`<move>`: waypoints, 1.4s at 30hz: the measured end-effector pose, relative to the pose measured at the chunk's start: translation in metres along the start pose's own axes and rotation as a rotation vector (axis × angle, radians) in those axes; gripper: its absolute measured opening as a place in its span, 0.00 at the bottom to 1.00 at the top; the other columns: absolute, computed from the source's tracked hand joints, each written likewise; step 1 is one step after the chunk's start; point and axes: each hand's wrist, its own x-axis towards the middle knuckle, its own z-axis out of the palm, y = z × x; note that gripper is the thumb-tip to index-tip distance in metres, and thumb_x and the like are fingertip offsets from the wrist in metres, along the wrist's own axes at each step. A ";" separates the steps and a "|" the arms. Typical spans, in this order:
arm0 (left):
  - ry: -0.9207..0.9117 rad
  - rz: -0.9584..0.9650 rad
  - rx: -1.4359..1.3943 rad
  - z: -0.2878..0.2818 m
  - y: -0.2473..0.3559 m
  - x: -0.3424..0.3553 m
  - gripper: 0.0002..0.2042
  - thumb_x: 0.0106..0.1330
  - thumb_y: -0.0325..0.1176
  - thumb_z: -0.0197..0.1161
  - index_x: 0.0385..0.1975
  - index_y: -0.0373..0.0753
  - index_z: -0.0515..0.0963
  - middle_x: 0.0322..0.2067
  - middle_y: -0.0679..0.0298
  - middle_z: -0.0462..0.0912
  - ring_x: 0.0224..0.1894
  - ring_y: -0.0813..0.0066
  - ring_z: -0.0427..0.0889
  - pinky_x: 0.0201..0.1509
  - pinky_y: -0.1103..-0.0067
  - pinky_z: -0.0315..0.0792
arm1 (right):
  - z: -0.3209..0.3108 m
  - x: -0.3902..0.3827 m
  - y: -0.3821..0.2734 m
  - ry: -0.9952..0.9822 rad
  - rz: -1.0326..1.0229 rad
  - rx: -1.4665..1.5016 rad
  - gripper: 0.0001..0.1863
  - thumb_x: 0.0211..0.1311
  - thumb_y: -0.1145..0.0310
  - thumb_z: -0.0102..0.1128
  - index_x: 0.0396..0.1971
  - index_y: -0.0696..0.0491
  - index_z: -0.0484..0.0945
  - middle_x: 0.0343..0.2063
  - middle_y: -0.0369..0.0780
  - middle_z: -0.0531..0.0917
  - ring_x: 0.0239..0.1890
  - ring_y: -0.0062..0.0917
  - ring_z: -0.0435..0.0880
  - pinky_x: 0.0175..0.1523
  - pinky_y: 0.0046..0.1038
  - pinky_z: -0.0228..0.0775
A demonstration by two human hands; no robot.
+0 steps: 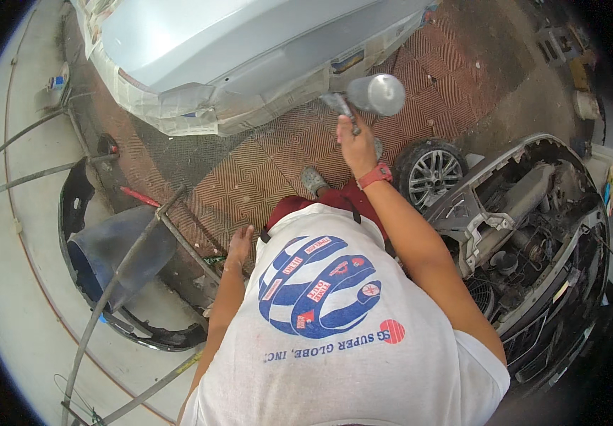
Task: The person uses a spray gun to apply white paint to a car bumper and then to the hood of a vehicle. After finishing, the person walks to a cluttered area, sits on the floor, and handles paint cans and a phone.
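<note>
My right hand is raised in front of me and grips a spray gun with a shiny metal cup on top. The gun points toward a pale blue car body whose lower edge is wrapped in masking paper. A red band sits on my right wrist. My left hand hangs low beside my hip, fingers loosely apart, holding nothing. It is close to a metal stand on the left.
A black bumper lies on the metal stand at the left. At the right stands a dark car with its front stripped, engine parts showing, and a wheel. Hoses run over the pale floor. The floor underfoot is reddish patterned tile.
</note>
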 end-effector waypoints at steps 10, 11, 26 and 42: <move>-0.019 0.105 0.043 0.014 0.058 -0.005 0.31 0.82 0.51 0.60 0.69 0.28 0.76 0.66 0.44 0.82 0.69 0.52 0.81 0.74 0.67 0.71 | 0.016 -0.030 -0.055 -0.139 -0.080 -0.123 0.36 0.80 0.36 0.54 0.71 0.51 0.79 0.61 0.54 0.86 0.64 0.53 0.84 0.67 0.43 0.76; -0.027 0.105 0.053 0.016 0.042 -0.002 0.31 0.82 0.51 0.60 0.69 0.28 0.75 0.66 0.44 0.82 0.69 0.52 0.80 0.74 0.67 0.71 | 0.021 -0.036 -0.063 -0.177 -0.084 -0.120 0.36 0.80 0.36 0.54 0.71 0.51 0.79 0.61 0.54 0.86 0.65 0.53 0.84 0.66 0.43 0.77; -0.091 -0.058 -0.074 0.044 -0.013 -0.028 0.28 0.83 0.49 0.61 0.66 0.27 0.78 0.60 0.51 0.87 0.62 0.63 0.85 0.68 0.72 0.75 | -0.019 0.000 -0.086 0.011 -0.047 -0.028 0.33 0.82 0.38 0.54 0.62 0.55 0.82 0.23 0.30 0.78 0.22 0.13 0.76 0.25 0.20 0.70; -0.035 -0.025 -0.087 0.041 0.001 0.011 0.32 0.81 0.53 0.60 0.67 0.26 0.77 0.62 0.44 0.85 0.65 0.51 0.83 0.71 0.66 0.74 | 0.032 -0.026 -0.139 -0.322 0.071 0.135 0.29 0.83 0.39 0.54 0.45 0.55 0.81 0.24 0.31 0.80 0.22 0.14 0.78 0.23 0.20 0.70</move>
